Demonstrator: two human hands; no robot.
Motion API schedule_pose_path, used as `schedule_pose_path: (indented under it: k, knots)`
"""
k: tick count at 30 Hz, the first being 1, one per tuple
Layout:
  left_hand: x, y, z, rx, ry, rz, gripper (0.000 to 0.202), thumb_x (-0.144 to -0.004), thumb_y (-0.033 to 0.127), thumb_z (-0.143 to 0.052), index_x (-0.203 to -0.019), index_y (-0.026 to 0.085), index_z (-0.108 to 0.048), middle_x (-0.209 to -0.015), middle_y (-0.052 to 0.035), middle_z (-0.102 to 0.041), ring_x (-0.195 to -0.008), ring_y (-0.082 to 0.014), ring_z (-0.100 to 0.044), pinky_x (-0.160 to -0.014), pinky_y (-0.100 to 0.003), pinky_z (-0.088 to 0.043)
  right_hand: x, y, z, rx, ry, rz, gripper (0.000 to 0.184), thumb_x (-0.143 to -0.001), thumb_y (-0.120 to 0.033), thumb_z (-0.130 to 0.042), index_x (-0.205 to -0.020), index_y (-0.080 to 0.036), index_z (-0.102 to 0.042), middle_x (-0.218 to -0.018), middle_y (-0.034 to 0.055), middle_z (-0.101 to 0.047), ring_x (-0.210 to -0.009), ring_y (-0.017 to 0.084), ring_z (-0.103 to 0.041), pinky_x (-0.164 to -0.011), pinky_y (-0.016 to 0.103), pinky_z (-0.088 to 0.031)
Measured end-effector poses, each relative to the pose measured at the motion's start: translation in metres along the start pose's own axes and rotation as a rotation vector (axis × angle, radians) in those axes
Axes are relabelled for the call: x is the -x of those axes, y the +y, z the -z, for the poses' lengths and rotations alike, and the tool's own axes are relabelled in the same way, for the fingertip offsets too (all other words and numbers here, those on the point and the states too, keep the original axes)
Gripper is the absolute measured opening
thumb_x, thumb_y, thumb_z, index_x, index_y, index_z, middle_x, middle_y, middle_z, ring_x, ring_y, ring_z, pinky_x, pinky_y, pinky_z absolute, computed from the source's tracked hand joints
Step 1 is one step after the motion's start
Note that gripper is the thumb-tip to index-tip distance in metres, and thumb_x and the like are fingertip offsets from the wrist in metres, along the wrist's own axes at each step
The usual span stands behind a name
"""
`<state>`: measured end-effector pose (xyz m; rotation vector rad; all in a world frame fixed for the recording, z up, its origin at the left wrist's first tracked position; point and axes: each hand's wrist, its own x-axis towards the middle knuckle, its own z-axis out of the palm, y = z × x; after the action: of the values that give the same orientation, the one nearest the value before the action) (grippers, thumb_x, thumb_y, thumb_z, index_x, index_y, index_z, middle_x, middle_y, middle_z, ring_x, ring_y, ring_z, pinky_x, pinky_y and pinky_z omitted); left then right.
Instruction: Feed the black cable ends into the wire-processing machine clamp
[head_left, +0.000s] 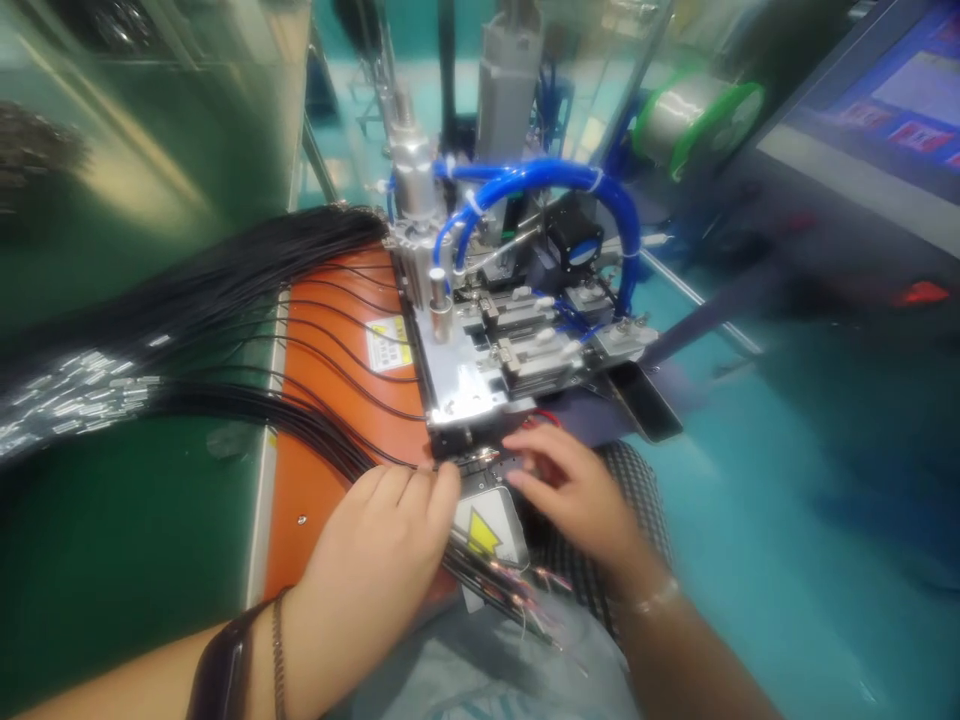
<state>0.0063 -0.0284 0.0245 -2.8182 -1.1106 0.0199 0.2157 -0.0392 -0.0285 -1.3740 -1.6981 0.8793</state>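
Black-sheathed cables (330, 432) at the centre, running in a bundle over the orange table (296, 550), passing under the left hand (390, 530) and coming out on the near side as loose, coloured wire ends (529, 595) above the lap. Curling the left fingers down, apparently grasping this bundle; being unable to tell whether also pinching one single strand at the fingertips. Holding the right hand (574, 490) loosely parted between thumb and fingers, apparently gripping nothing, just beside a small metal fixture (486, 455) at the machine's front edge. Showing a yellow arrow (482, 533) on a white plate between both hands. Judging progress from the layout: finding several single cables (352, 375) already spaced out across the table, leading to the edge of a metal plate (454, 380), so seemingly placed; leaving the gathered bundle apparently unplaced; being unable to tell the number finished. Looking farther left, meeting a thick black hank (247, 260) and a mass of silvery tips (90, 395). Looking beyond the metal plate, finding blue tubing (555, 175) arching over the machine, then a green-rimmed spool (697, 120) and, farther right, a blurred screen (900, 100)
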Motion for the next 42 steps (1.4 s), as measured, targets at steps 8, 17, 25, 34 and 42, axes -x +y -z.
schedule_pose_path:
  k: [8,17,25,34,42]
  knots:
    - [-0.007,-0.018,-0.015,-0.036,0.116,-0.018,0.035,-0.069,0.003,-0.052,-0.103,0.007,-0.061,-0.103,-0.0165,-0.064,-0.081,-0.0269,-0.061,-0.070,-0.042,-0.054,0.010,-0.012,-0.004,0.152,-0.122,0.554,0.022,-0.090,-0.020,-0.055,-0.110,-0.025,-0.061,-0.092,0.0006,-0.070,-0.086,0.018,-0.052,-0.081,0.038,-0.039]
    - [-0.002,-0.027,-0.003,0.038,0.402,-0.222,0.029,-0.084,0.004,-0.038,-0.100,0.008,-0.062,-0.102,-0.0123,-0.068,-0.091,-0.0234,-0.064,-0.078,-0.039,-0.053,-0.005,-0.005,-0.009,0.014,-0.024,0.554,0.013,-0.090,-0.025,-0.054,-0.100,-0.022,-0.063,-0.088,0.0013,-0.070,-0.085,0.017,-0.054,-0.081,0.036,-0.042]
    - [-0.001,-0.026,-0.006,0.162,0.388,-0.207,0.009,-0.084,0.020,-0.057,-0.087,0.012,-0.060,-0.117,-0.0128,-0.063,-0.108,-0.0259,-0.058,-0.090,-0.040,-0.049,-0.009,0.001,-0.011,-0.078,0.046,0.496,0.009,-0.089,-0.022,-0.055,-0.094,-0.022,-0.063,-0.092,0.0028,-0.071,-0.087,0.015,-0.058,-0.086,0.036,-0.045]
    - [-0.006,-0.019,-0.017,0.283,0.285,-0.090,0.017,-0.082,0.021,-0.044,-0.095,0.015,-0.052,-0.073,-0.0046,-0.059,-0.064,-0.0177,-0.056,-0.057,-0.032,-0.048,-0.020,-0.017,-0.028,-0.199,0.020,0.318,0.008,-0.082,-0.015,-0.062,-0.086,-0.020,-0.066,-0.084,0.0014,-0.069,-0.083,0.015,-0.059,-0.082,0.030,-0.048]
    - [-0.006,-0.020,-0.012,0.241,0.142,-0.108,0.045,-0.075,0.012,-0.043,-0.120,0.019,-0.048,-0.080,-0.0028,-0.059,-0.069,-0.0184,-0.055,-0.060,-0.031,-0.044,-0.007,-0.015,-0.025,-0.244,0.197,0.075,0.008,-0.078,-0.016,-0.068,-0.083,-0.022,-0.067,-0.080,0.0012,-0.066,-0.077,0.015,-0.061,-0.071,0.029,-0.050]
